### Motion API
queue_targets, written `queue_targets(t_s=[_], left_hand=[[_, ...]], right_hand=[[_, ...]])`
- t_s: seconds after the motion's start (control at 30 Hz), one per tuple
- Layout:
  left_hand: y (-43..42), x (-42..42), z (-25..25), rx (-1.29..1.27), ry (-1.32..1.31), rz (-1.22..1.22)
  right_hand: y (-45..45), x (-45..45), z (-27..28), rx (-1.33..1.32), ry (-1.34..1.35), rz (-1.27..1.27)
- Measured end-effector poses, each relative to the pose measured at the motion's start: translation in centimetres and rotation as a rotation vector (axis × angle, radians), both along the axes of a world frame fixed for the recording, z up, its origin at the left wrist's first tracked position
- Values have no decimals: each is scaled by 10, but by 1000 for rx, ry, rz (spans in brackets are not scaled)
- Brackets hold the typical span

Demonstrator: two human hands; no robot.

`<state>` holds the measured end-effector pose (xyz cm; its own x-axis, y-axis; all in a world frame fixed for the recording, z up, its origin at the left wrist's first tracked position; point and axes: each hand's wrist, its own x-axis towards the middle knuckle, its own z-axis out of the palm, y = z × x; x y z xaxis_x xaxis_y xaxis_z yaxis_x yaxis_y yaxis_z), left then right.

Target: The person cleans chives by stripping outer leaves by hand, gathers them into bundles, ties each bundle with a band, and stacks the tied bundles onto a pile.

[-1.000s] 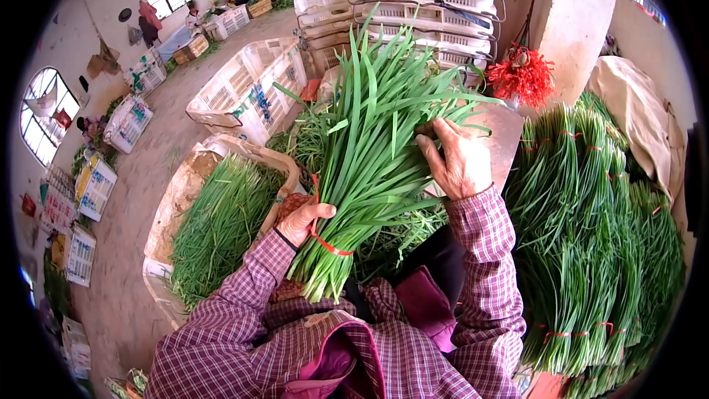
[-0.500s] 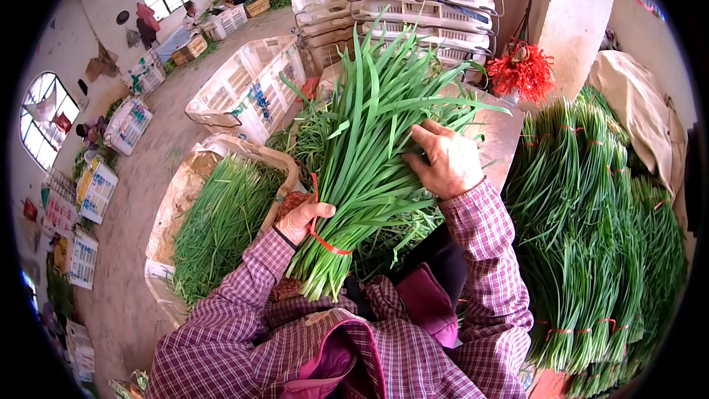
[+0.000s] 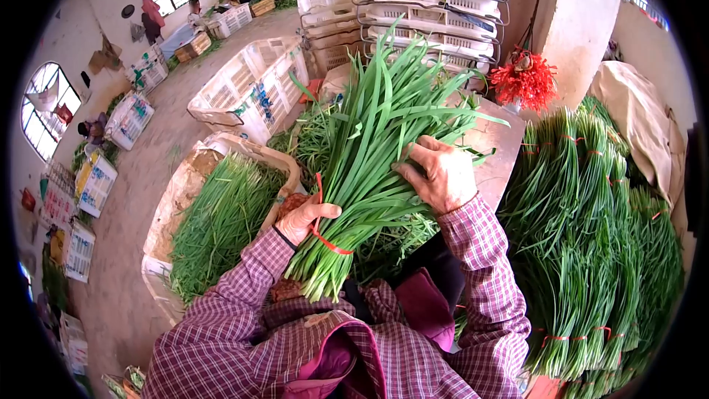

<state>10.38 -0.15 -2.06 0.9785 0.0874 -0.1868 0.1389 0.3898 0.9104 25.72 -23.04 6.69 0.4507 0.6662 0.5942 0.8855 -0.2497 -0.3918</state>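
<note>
A large bundle of long green leafy stalks (image 3: 380, 133) leans up and away in front of me, with a red tie (image 3: 332, 246) around its pale lower end. My left hand (image 3: 304, 220) grips the bundle's left side just above the tie, thumb across the stalks. Against the right side of the leaves is my right hand (image 3: 441, 176), its fingers bent and its thumb and fingertips at the leaves; whether a leaf is pinched between them is hard to tell.
Tied green bundles (image 3: 576, 251) are piled at the right. A lined crate (image 3: 159, 240) of loose greens stands at the left, an open white crate (image 3: 255, 89) beyond it. Stacked crates (image 3: 428, 11) and red ties (image 3: 523, 81) are at the back. Distant people sit near other crates.
My right hand has moved down and a little left along the leaves. The left hand keeps its hold, and the leaf tips have shifted slightly.
</note>
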Motion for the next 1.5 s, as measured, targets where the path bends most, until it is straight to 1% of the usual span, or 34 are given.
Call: queue_targets(t_s=[0.07, 0.13, 0.17, 0.2, 0.27, 0.3, 0.33, 0.37, 0.4, 0.47, 0.5, 0.53, 0.57, 0.6, 0.63, 0.67, 0.73, 0.77, 0.8, 0.87, 0.9, 0.93, 0.97, 1.03, 1.07, 1.1, 1.17, 1.2, 1.23, 1.27, 1.3, 1.4, 1.43, 1.5], left_hand=[[-5, 1, 6, 41, 62, -61], [-10, 3, 9, 50, 21, -20], [-9, 5, 8, -17, 37, -31], [-8, 6, 6, -85, 53, -41], [-11, 6, 7, -64, 25, -30], [-13, 5, 11, -63, 4, -19], [-14, 4, 14, -64, -16, -4], [-12, 4, 17, -13, -37, 27], [-12, 6, 25, -11, -27, 50], [-15, 14, 36, 51, -79, 177], [-18, 20, 44, 80, -107, 181], [-16, 30, 39, 168, -240, 176], [-17, 37, 42, 264, -242, 215], [-20, 43, 43, 361, -241, 248], [-24, 49, 42, 310, -315, 133], [-44, 54, 49, 336, -433, 92], [-54, 33, 74, 331, -288, -57], [-45, 36, 60, 280, -287, -115], [-31, 35, 44, 259, -322, -105], [-4, 31, 30, 228, -237, -168], [9, 30, 13, 207, -177, -218], [14, 27, -1, 188, -117, -263], [5, 23, -4, 142, -101, -233], [-1, 30, -24, 7, -100, -314], [-7, 36, -28, -79, -100, -342], [-14, 48, -33, -147, -190, -340], [-21, 63, -29, -328, -161, -202], [-24, 66, -20, -414, -122, -145], [-26, 67, -15, -434, -101, -74], [-30, 67, -15, -452, -119, -35], [-30, 66, -17, -431, -121, -8], [-34, 62, -16, -370, -191, 78], [-36, 60, -13, -301, -212, 92], [-39, 55, -5, -174, -231, 112]], right_hand=[[2, 1, -8, -16, -33, -33], [7, 0, -15, 105, -115, -162], [13, 12, -30, 286, -235, -258], [5, 14, -16, 253, -150, -381], [-20, 45, -9, 433, -174, -490], [-35, 53, -3, 460, -160, -538], [-48, 52, 2, 437, -14, -577], [-62, 52, 2, 324, 7, -608], [-73, 56, -11, 172, -71, -709], [-80, 50, -39, 77, -126, -882], [-79, 38, -48, 106, 4, -795], [-69, 20, -59, 166, 168, -610], [-59, 2, -70, 226, 345, -440], [-33, -16, -89, 308, 524, -200], [-8, -35, -108, 380, 726, 21], [16, -40, -128, 446, 892, 213], [20, -17, -153, 508, 1157, 190], [14, -17, -151, 571, 1345, 248], [7, -17, -150, 575, 1406, 242], [-2, -10, -171, 579, 1486, 337], [-3, -14, -176, 669, 1530, 391], [-5, -8, -184, 586, 1577, 486], [-5, -7, -186, 569, 1634, 574], [0, -9, -180, 481, 1771, 760], [4, -17, -184, 565, 1879, 763], [5, -19, -184, 531, 1888, 797], [10, -19, -191, 458, 1848, 832], [14, -14, -208, 460, 1728, 783], [19, -9, -225, 459, 1610, 726], [19, -5, -224, 418, 1519, 691], [13, -14, -198, 367, 1629, 722], [15, -33, -168, 344, 1397, 445], [17, -35, -158, 386, 1263, 449], [23, -39, -153, 497, 1296, 391]])
